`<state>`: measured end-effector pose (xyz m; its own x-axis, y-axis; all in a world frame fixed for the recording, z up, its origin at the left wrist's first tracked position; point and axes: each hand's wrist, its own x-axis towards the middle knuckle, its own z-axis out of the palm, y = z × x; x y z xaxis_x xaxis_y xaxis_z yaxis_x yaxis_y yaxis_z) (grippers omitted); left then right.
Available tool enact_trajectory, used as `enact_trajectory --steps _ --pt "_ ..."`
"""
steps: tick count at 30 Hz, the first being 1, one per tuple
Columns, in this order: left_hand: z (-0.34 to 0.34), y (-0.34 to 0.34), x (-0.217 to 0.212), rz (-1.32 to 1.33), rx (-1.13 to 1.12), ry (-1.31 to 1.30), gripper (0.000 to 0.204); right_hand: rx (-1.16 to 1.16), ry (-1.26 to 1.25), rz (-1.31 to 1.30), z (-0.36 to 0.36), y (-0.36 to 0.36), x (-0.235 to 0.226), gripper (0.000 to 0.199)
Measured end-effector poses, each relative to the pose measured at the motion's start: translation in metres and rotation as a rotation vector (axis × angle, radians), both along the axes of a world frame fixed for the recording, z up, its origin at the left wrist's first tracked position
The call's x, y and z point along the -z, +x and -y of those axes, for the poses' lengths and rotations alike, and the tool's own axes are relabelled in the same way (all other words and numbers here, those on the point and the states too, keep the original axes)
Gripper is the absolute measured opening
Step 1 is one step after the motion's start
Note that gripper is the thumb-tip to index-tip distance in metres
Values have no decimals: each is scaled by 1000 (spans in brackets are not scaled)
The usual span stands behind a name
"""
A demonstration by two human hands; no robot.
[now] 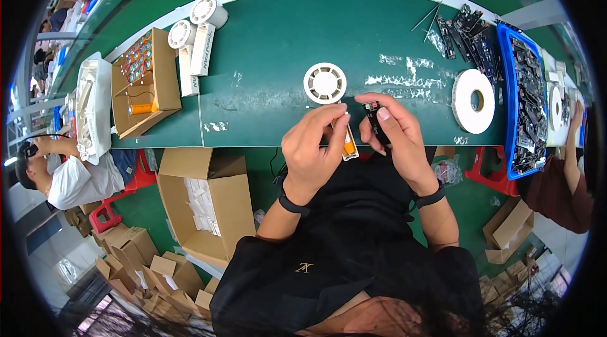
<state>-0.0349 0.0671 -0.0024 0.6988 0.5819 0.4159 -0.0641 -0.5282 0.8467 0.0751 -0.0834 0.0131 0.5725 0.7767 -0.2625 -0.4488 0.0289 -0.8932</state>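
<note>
In my right hand (pixel 399 138), a small black circuit board (pixel 374 123) is held upright between thumb and fingers. My left hand (pixel 316 145) is closed in a pinch, with a tiny white piece at its fingertips that is too small to name. Below those fingers is the open white handle of a handheld fan, with an orange battery (pixel 349 143) in it, reaching to the table's near edge. The round white fan head (pixel 325 83) lies just beyond my left hand. My fingers hide part of the handle.
On the left stand white fan parts (pixel 208 12) and a cardboard box (pixel 165 78) of orange batteries. To the right lie a white tape roll (pixel 465 102), loose black boards (pixel 471 27) and a blue tray (pixel 504 36) of boards. Co-workers sit at both sides.
</note>
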Motion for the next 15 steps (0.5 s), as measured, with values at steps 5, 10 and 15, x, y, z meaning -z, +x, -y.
enact_trajectory --steps 5,10,15 --pt "1 2 2 -31 8 -47 15 41 -13 266 -1 -3 5 39" --pt "1 2 6 4 -3 -87 17 105 -30 386 -7 -7 7 37" --pt "3 2 13 50 -27 -129 19 68 -63 386 -4 -7 13 36"
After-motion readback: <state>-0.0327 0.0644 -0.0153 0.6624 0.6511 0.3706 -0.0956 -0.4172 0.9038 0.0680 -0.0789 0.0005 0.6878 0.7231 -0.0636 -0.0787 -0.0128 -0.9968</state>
